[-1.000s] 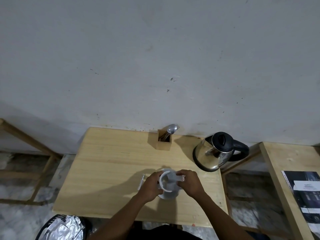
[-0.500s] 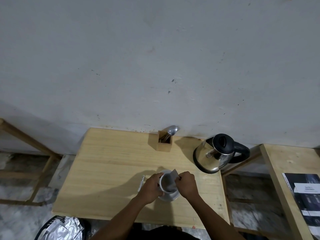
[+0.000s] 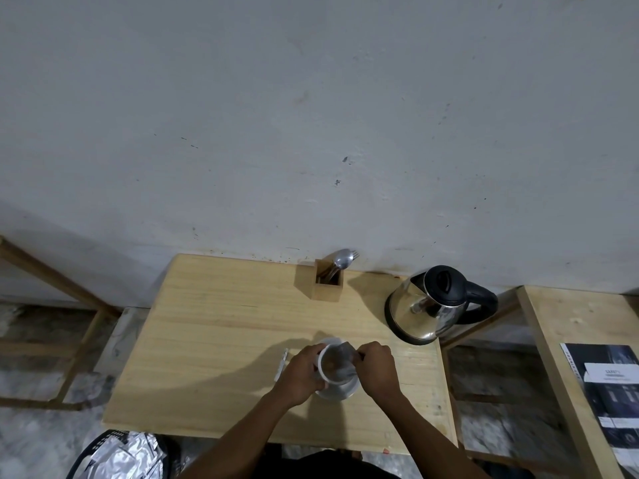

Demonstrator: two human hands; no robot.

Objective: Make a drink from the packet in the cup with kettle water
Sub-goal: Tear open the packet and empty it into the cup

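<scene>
Cup [image 3: 334,367] sits on its saucer [image 3: 340,393] near the front of our counter [image 3: 221,326]. Our left hand [image 3: 300,374] wraps its side; our right hand [image 3: 376,369] pinches the packet [image 3: 346,352], tilted over the rim. A torn white strip [image 3: 281,364] lies just left. Behind stand the kettle [image 3: 430,305] and a wooden holder [image 3: 327,283] with a spoon [image 3: 342,259].

Colours, desk scene
Pale wood desk [image 3: 214,340]; white cup [image 3: 333,373] and saucer [image 3: 340,392]; kettle [image 3: 425,307] shiny steel with black lid and handle; wood holder [image 3: 326,286]; grey wall [image 3: 311,115].
</scene>
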